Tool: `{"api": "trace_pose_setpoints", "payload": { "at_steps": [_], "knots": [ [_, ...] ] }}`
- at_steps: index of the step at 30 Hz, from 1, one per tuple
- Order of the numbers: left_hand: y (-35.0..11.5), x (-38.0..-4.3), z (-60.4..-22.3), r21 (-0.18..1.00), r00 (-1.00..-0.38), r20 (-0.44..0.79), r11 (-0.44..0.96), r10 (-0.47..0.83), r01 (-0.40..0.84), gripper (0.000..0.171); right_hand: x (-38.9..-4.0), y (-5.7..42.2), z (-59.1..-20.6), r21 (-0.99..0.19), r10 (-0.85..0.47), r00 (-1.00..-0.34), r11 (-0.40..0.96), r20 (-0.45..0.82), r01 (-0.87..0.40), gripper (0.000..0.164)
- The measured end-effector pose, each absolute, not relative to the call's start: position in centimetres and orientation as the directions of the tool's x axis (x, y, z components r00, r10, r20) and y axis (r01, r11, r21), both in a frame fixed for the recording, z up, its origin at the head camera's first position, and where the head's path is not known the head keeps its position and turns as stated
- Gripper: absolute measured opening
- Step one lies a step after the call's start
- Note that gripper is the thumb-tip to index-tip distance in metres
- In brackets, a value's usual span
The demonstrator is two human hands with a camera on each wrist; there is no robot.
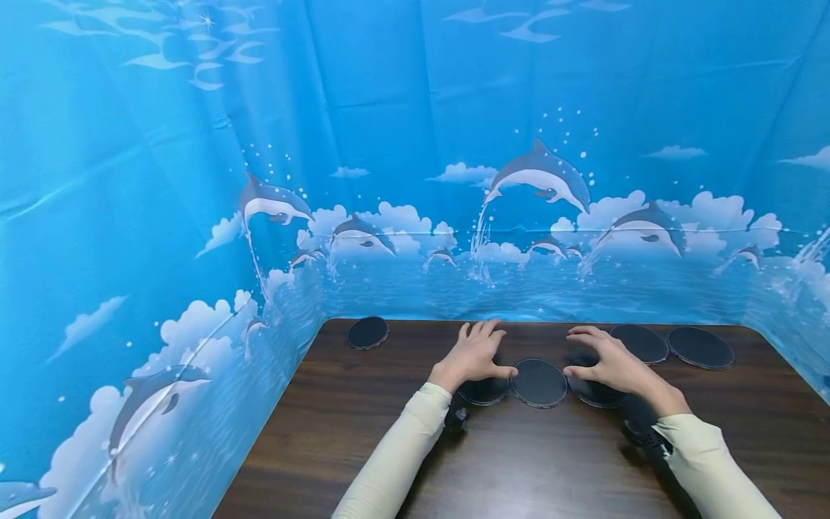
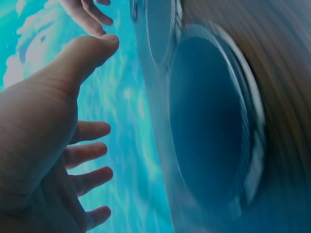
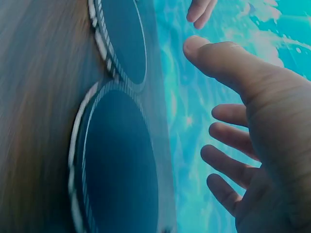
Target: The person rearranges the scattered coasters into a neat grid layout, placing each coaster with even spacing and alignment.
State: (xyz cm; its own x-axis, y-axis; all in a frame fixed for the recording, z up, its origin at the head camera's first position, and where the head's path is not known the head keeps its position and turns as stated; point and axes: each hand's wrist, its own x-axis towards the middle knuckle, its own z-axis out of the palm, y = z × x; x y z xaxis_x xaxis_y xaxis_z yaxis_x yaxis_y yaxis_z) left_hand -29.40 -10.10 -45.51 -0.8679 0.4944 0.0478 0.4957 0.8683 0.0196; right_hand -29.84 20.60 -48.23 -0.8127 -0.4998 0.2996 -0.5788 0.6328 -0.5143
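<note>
Three round black discs with pale, ribbed rims lie side by side on the dark wooden table: a left disc, a middle disc and a right disc. My left hand hovers over the left disc, fingers spread and holding nothing. Over the right disc is my right hand, likewise empty, its thumb pointing toward the other hand. Each hand partly covers the disc beneath it in the head view. Both wrist views show loosely bent fingers apart from the discs, with a disc beside the left hand.
Two more black discs, one beside another, lie at the back right of the table. A smaller-looking disc sits at the back left corner. A blue dolphin-print curtain surrounds the table's back and sides.
</note>
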Motion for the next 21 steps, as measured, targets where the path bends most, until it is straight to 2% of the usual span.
{"api": "trace_pose_setpoints", "payload": {
  "at_steps": [13, 21],
  "knots": [
    [-22.3, -29.5, -45.4, 0.079, -0.924, 0.034, 0.92, 0.381, 0.383, 0.084, -33.7, 11.3, -48.1, -0.559, -0.619, -0.738, 0.524, 0.269, -0.643, 0.064],
    [-29.1, -29.3, -45.4, 0.118, -0.957, 0.049, 0.95, 0.286, 0.29, 0.084, -36.3, 5.7, -47.3, -0.612, -0.641, -0.739, 0.506, 0.204, -0.608, 0.065]
  ]
}}
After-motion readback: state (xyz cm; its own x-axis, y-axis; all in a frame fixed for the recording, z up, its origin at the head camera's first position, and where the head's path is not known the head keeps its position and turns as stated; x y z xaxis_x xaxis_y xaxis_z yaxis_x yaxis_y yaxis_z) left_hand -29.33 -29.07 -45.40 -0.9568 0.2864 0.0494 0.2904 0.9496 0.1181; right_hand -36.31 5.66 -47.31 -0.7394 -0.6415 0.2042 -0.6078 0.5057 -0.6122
